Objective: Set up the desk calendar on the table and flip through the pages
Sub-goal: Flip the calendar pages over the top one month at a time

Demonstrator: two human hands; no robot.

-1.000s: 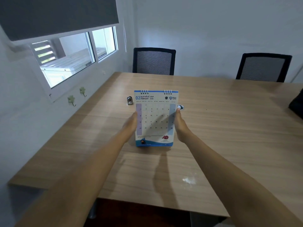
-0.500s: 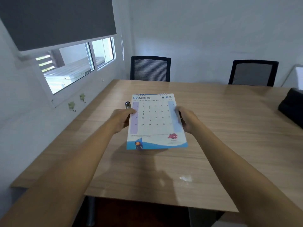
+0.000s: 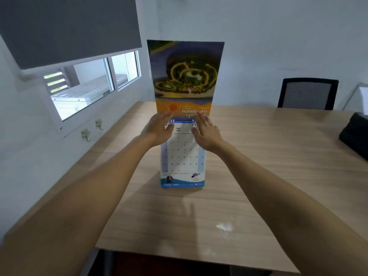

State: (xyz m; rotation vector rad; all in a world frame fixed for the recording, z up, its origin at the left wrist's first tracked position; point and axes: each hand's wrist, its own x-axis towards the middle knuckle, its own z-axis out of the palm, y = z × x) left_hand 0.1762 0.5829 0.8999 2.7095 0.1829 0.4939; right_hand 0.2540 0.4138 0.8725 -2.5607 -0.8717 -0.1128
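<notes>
The desk calendar [image 3: 183, 156] stands upright on the wooden table [image 3: 258, 176], a white month grid facing me. One page [image 3: 185, 76] is swung up above the spiral binding, showing its back: an upside-down picture in green, yellow and orange. My left hand [image 3: 159, 130] and my right hand [image 3: 205, 132] are at the top of the calendar by the binding, fingers spread against the lower edge of the raised page. Whether the fingers pinch the page I cannot tell.
A black mesh chair [image 3: 307, 93] stands behind the table at the far right. A black object [image 3: 354, 136] lies at the table's right edge. On the left are a wall, a window [image 3: 89, 84] and two small hooks [image 3: 85, 134].
The calendar went from tilted in both hands to standing on the table. The February page has swung up over the binding. Both hands moved from the sides to the top.
</notes>
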